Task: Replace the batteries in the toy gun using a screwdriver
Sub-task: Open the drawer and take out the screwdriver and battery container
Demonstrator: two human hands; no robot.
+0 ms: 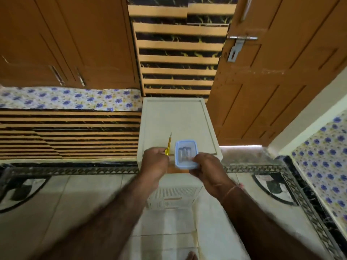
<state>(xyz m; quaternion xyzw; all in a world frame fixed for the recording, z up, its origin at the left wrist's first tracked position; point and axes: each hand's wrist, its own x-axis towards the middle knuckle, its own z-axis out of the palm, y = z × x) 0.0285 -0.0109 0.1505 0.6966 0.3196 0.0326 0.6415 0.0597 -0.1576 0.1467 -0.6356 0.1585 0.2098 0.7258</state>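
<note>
A small clear plastic box with a blue lid holds several batteries, seen through the lid. My right hand grips its near right corner over the front edge of a white drawer unit. A yellow-handled screwdriver points away from me, its handle end in the fingers of my left hand, just left of the box. An orange patch shows below the box between my hands; I cannot tell what it is. No toy gun is plainly in view.
The white drawer unit stands on a tiled floor with drawers facing me. A slatted bed frame with a flowered mattress lies to the left. A wooden door stands behind on the right. My bare toe shows at the bottom.
</note>
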